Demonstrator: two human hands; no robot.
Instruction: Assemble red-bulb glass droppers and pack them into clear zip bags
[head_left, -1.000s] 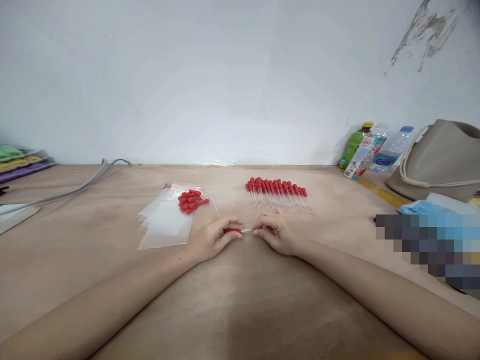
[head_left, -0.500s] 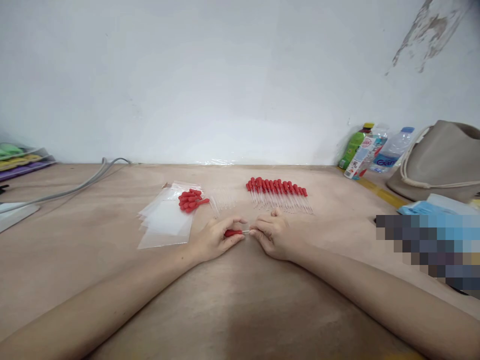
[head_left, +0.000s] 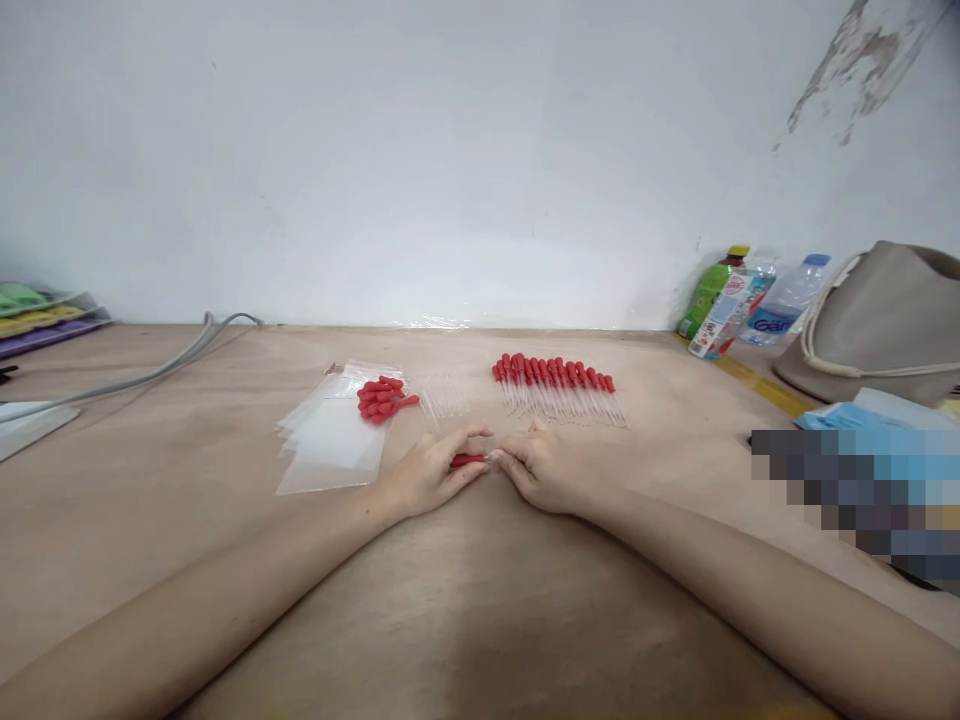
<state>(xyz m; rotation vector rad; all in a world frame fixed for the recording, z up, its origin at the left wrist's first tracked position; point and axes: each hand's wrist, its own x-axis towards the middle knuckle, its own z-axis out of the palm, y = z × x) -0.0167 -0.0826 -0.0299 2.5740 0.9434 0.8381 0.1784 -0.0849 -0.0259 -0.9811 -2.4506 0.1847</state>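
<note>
In my left hand lies a red rubber dropper bulb, its narrow end pointing right. My right hand pinches a thin clear dropper tube at the neck of that bulb; most of the tube is hidden by the fingers. Beyond my left hand is a pile of loose red bulbs on clear plastic bags. Several bare clear tubes lie to the right of the pile. Farther right is a row of droppers, red bulbs on clear tubes.
Bottles, a carton and a grey-brown bag stand at the right. Blue packaging lies before the bag. A grey cable crosses the left side, near coloured packets. A white wall backs the table.
My right hand has moved closer to my left, and less of the clear tube shows between the fingers and the bulb. The piles on the table are unchanged.
</note>
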